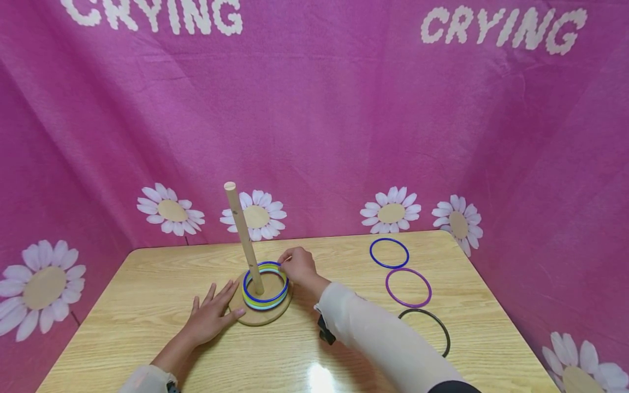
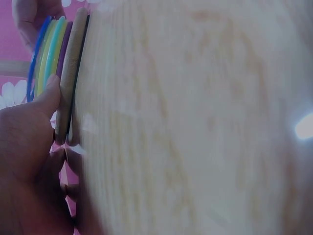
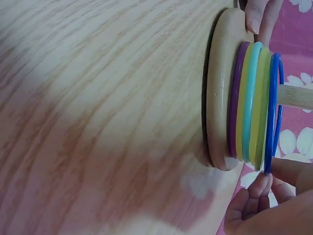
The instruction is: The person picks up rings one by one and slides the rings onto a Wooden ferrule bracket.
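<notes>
A wooden peg (image 1: 244, 237) rises, slightly tilted, from a round wooden base (image 1: 257, 317) on the table. Several coloured rings are stacked on the base, a blue ring (image 1: 265, 299) on top. My right hand (image 1: 285, 261) pinches the far right rim of that blue ring (image 3: 275, 98); its fingertips (image 3: 254, 198) show at the ring's edge. My left hand (image 1: 228, 299) lies flat on the table left of the base, fingers straight, thumb (image 2: 49, 98) pressed against the base's rim (image 2: 73, 73).
Three loose rings lie on the right side of the wooden table (image 1: 147, 305): a blue one (image 1: 371, 254) farthest, a purple one (image 1: 386, 287) in the middle, a black one (image 1: 425, 310) nearest. Pink flowered cloth (image 1: 314, 136) walls the table on three sides.
</notes>
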Tool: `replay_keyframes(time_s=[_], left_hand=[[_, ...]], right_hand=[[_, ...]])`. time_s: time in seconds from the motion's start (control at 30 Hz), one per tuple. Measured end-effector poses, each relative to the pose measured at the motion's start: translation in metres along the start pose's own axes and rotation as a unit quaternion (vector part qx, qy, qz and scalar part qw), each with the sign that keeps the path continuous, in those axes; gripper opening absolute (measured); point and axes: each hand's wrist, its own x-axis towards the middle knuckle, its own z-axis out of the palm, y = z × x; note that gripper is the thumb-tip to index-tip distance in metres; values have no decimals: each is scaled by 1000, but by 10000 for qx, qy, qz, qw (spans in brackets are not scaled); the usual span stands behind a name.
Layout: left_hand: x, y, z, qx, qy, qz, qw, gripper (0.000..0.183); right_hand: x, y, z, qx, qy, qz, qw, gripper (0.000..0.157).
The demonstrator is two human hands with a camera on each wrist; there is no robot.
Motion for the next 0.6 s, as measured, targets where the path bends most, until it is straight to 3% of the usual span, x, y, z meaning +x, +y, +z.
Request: replay_keyframes(time_s=[0.6], left_hand=[[-1,3,-2,-43,-115,-114,9999,82]], right_hand=[[-4,4,3,171,65,94,9998,6]])
